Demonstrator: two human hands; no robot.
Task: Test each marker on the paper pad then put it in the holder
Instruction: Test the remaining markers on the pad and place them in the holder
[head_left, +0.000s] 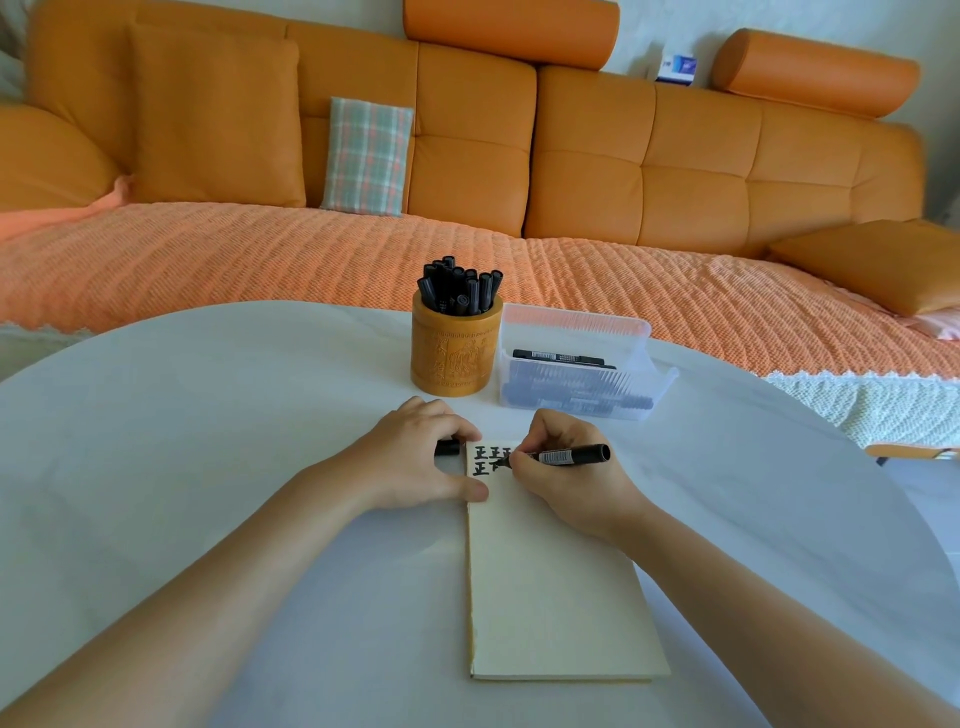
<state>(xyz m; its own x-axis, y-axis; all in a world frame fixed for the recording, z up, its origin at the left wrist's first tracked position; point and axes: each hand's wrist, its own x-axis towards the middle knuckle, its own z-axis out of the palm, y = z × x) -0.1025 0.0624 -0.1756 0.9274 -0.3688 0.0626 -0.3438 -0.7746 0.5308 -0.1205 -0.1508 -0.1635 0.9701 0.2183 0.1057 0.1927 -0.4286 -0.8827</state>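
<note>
**Marker on the pad, cap in the other hand**

Head view: the right hand (566, 470) grips an uncapped black marker (569, 456) in a writing hold. Its tip touches the top of the paper pad (550, 597), among two short rows of bold black characters. The left hand (415, 460) curls round what looks like the cap (448, 448), and its thumb presses the pad's left edge down onto the white table (208, 415).

Beyond the pad stands the carved wooden holder (456, 356), already crowded with capped markers. Just to its right is a clear box (576, 374) with more markers lying in it. An orange sofa (675, 171) fills the background.

The step in hand appears to be the test stroke. To do it well, the person should probably keep the thumb firm so the pad cannot slide. The strokes should be short and clear of the earlier marks so the ink can be judged. The cap should then click fully home before the marker goes into the holder, which has little free space.
</note>
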